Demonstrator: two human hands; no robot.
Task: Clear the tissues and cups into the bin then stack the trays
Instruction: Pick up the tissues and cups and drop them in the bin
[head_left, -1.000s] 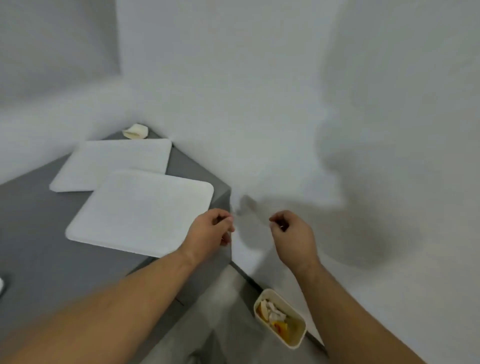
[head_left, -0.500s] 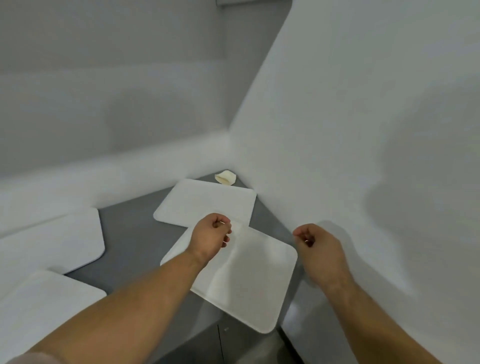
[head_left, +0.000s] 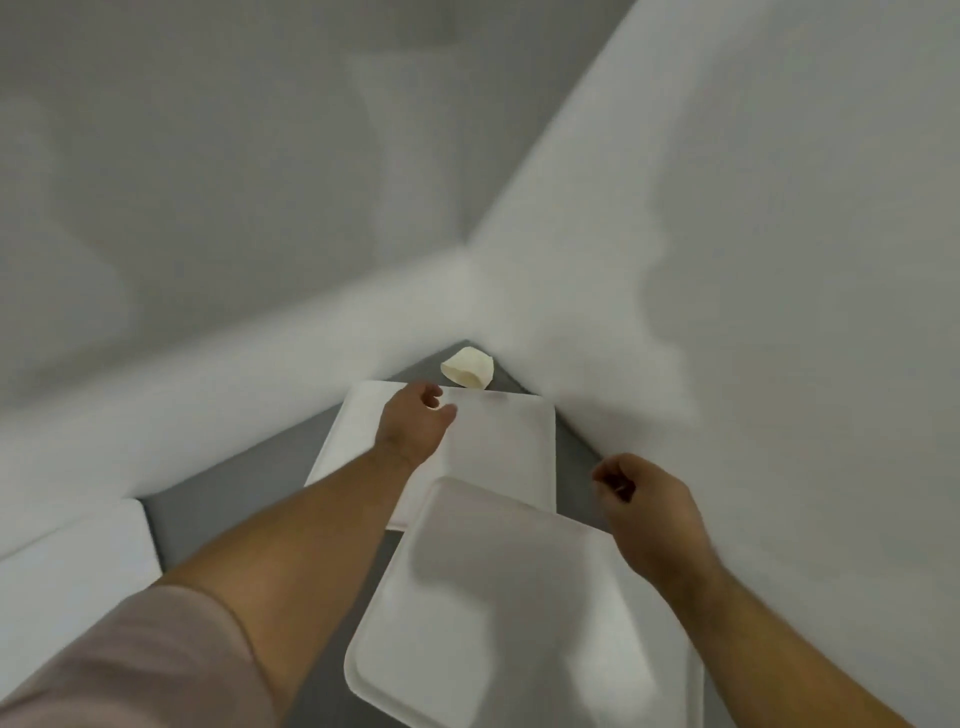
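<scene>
The left hand (head_left: 415, 423) is stretched over the far tray (head_left: 498, 447), fingers loosely curled and holding nothing, just short of a crumpled tissue (head_left: 467, 367) lying in the table's (head_left: 218, 493) back corner against the walls. The right hand (head_left: 649, 514) hovers beside the near tray (head_left: 519, 623), half closed and also empty. That near tray overlaps the far one's front edge; part of a third tray (head_left: 67, 566) shows at the left. No cups or bin are in view. Judging by this, the tissue is the next pick; the trays lie mostly bare, but none are stacked yet.
</scene>
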